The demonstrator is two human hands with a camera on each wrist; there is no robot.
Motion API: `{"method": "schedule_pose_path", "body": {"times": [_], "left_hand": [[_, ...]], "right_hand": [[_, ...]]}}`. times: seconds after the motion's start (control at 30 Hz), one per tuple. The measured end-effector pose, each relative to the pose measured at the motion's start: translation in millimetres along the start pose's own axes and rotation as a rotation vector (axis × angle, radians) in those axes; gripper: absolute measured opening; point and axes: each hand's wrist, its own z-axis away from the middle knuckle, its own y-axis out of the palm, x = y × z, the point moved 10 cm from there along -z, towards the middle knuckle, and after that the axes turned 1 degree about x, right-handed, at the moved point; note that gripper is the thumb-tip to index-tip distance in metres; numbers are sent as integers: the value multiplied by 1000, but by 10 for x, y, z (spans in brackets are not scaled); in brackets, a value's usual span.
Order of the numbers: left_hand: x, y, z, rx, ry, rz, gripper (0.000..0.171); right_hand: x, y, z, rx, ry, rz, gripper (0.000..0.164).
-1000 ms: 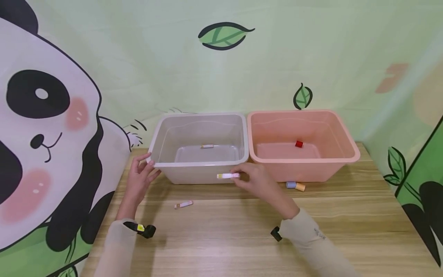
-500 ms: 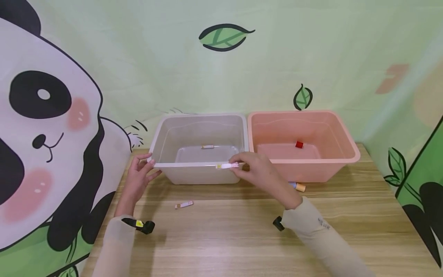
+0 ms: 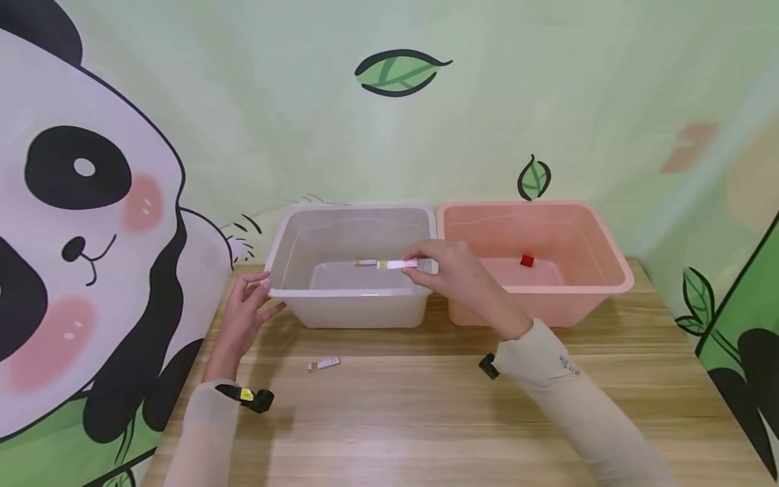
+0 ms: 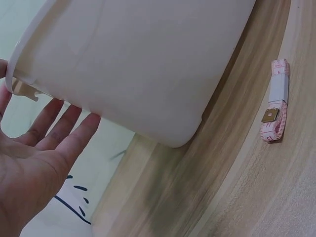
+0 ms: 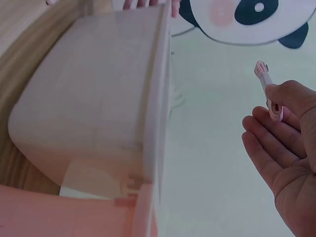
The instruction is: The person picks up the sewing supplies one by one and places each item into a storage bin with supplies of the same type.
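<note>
In the head view my right hand [image 3: 459,274] pinches a folded, paper-banded tape measure [image 3: 397,264] between thumb and fingers, above the grey bin's front part. The right wrist view shows the same tape measure [image 5: 269,94] under my thumb. My left hand [image 3: 243,321] grips the front left rim corner of the grey bin [image 3: 347,293], its fingertips [image 4: 91,121] against the outer wall in the left wrist view. Another small banded piece [image 3: 366,262] lies inside that bin. A pink and white tape measure [image 4: 277,101] with a metal end lies on the table before it.
To the right, a pink bin [image 3: 541,289] stands beside the grey one with a small red thing [image 3: 527,260] inside. Wooden table [image 3: 377,419] spreads in front. A printed cloth [image 3: 274,101] hangs close behind both bins.
My right hand has risen and moved forward with the tape measure, from before the grey bin's front wall to over its opening. The forearm now covers a blue and orange thing. My left hand stays.
</note>
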Motion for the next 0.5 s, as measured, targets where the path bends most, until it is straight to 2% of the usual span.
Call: {"method": "schedule_pose_path", "body": {"times": [0.2,0.37,0.5], "left_hand": [[4,-4,7,-33,-6,-54,23],[20,-20,14,-87,-16,-103,22],[21,-17,15,-114,-20,-117,24]], "right_hand": [[-117,-45,-147,21,9,1,20],[-187,-76,-298,53,43,-12,20],[-249,-62,-439,99,64,24,19]]}}
